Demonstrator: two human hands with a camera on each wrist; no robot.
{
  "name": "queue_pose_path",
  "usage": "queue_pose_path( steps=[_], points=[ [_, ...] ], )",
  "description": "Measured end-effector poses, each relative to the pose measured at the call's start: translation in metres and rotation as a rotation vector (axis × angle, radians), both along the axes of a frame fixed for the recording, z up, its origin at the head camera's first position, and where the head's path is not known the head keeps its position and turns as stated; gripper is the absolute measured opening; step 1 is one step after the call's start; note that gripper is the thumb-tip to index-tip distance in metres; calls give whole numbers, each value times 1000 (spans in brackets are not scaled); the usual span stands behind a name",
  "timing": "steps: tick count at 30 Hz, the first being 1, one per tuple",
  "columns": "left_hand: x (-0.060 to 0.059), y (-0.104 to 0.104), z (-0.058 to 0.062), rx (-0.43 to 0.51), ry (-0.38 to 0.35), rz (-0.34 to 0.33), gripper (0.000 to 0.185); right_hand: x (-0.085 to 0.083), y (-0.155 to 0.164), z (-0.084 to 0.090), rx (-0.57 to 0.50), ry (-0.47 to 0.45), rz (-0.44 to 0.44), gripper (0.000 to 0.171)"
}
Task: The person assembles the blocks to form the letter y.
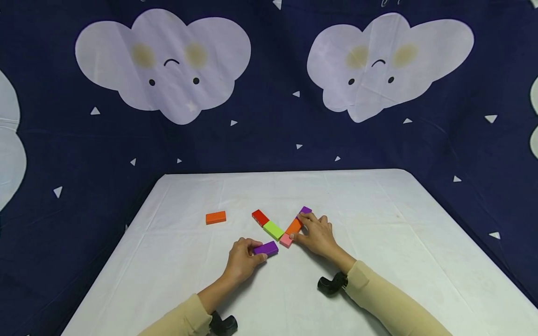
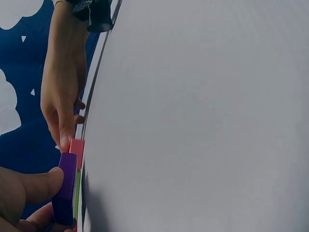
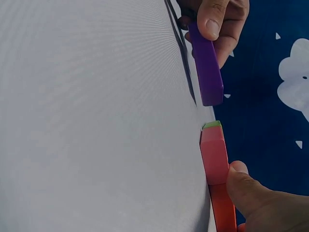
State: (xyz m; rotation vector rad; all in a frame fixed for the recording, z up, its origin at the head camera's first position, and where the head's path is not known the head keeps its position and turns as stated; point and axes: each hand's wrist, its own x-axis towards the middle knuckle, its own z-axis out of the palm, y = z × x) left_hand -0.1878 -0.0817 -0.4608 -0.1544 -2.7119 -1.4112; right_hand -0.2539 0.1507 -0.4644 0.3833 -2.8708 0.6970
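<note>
Flat coloured blocks lie on a white table [image 1: 378, 242]. My left hand [image 1: 243, 259] pinches a purple block [image 1: 266, 248] [image 2: 65, 193] [image 3: 206, 67] just left of a pink block [image 1: 286, 240] [image 3: 213, 154]. My right hand [image 1: 316, 234] rests its fingers on the pink block, an orange block [image 1: 293, 226] and a second purple block [image 1: 305, 210], which form one diagonal line. A red block [image 1: 260, 217] and a green block [image 1: 273, 229] form the crossing diagonal towards the pink one.
A lone orange block [image 1: 215, 217] lies apart to the left. A dark blue cloth with white clouds [image 1: 164, 60] hangs behind and around the table. Black wrist cameras [image 1: 332, 284] sit on both forearms.
</note>
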Motion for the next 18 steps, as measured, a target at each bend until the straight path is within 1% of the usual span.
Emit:
queue_pose_path(
  steps=[5, 13, 18],
  points=[
    [1, 8, 0, -25, -7, -8, 28, 0, 0, -1, 3, 5, -2, 71],
    [3, 14, -1, -57, 28, 7, 27, 0, 1, -1, 1, 4, -1, 71],
    [3, 15, -1, -92, 44, 12, 27, -1, 0, 0, 3, -1, 1, 71]
  ],
)
